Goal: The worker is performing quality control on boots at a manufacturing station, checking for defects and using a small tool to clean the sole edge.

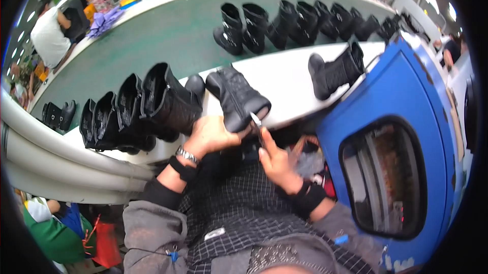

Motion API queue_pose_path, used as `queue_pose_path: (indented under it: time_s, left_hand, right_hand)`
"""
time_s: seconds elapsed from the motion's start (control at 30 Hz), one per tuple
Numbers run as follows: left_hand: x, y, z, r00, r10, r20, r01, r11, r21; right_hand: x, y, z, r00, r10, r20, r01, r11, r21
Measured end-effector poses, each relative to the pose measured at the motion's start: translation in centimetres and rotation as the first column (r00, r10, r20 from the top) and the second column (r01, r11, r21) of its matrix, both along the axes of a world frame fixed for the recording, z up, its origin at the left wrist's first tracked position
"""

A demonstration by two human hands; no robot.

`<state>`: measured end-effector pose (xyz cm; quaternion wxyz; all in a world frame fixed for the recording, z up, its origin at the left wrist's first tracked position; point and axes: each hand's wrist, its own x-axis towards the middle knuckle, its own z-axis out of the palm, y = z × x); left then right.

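A black boot [235, 95] lies slanted across the white ledge in front of me, its rounded end toward my body. My left hand [216, 134] is closed on this near end from the left, with some fingertips hidden beneath. Around a small tool with a pale pointed blade [255, 119], the fingers of my right hand [274, 159] are closed. The blade's tip touches or nearly touches the boot's near end, beside a tan patch [263, 112]. Most of the tool's handle is hidden in my grip.
Black boots [170, 101] stand close on the left. More boots [254, 27] line the green conveyor belt [152, 35]. One boot [335, 70] is on the right ledge, near a blue machine [391, 121] with a dark window. A seated person [51, 35] is far left.
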<state>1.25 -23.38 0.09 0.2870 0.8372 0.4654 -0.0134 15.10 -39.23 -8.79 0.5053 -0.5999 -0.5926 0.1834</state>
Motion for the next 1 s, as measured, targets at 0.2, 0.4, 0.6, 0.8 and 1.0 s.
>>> queue_pose_path:
  time_s: [0.2,0.4,0.6,0.8,1.0]
  left_hand:
    - [-1.6,-2.2,-1.6,0.969,-0.014,0.245,0.017,1.000,-0.010]
    - [-2.2,-3.9,-5.2,0.823,-0.316,0.472,0.064,0.877,0.476]
    - [-0.9,-4.1,-3.3,0.705,-0.479,0.523,0.070,0.781,0.621]
    - [-0.2,-3.3,-3.0,0.615,-0.567,0.547,0.116,0.752,0.649]
    - [-0.8,-2.7,-3.0,0.600,-0.617,0.509,0.145,0.710,0.689]
  right_hand:
    - [-0.6,-2.3,0.2,1.000,-0.014,-0.014,0.015,0.996,0.084]
    - [1.8,-7.2,7.0,0.989,-0.078,-0.123,0.077,0.997,-0.017]
    - [6.5,-13.2,19.5,0.853,-0.483,0.198,0.399,0.848,0.350]
    - [9.0,-18.1,28.6,0.153,-0.740,0.655,0.648,0.575,0.499]
    - [10.2,-19.2,31.2,0.045,-0.595,0.803,0.740,0.560,0.373]
